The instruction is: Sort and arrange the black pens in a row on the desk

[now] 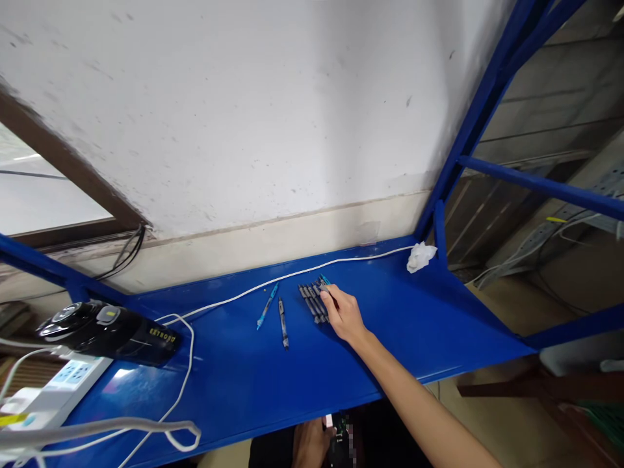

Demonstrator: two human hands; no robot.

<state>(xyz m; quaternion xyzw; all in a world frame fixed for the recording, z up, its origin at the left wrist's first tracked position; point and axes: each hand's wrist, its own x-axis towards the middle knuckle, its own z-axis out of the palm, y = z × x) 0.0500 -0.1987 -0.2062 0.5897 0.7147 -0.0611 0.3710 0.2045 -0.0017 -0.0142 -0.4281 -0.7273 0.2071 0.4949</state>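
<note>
The right grip (345,313) bends over the right end of a pen row (309,303), palm down, thumb and forefinger reaching onto the pens; its forearm slants in from the lower right. I cannot tell whether it pinches a pen or only touches, since the fingers cover that end. At least four dark pens show in the row, plus one blue end beside the fingertips; the full count is hidden.

Nearer the body, below the right grip, the left grip (310,444) is low, past the edge of the tabletop (253,383), beside a dark device (340,442). It is cut off by the frame and the device partly blurred, so whether it is closed on it is unclear.

Left of the right grip lie two loose pens: one dark pen (283,323), then one blue pen (267,307). Beyond it runs a white cable (287,275); far right, one crumpled tissue (421,257). Farthest left, one black bottle (131,335) lies near a power strip (68,387), cut off.
</note>
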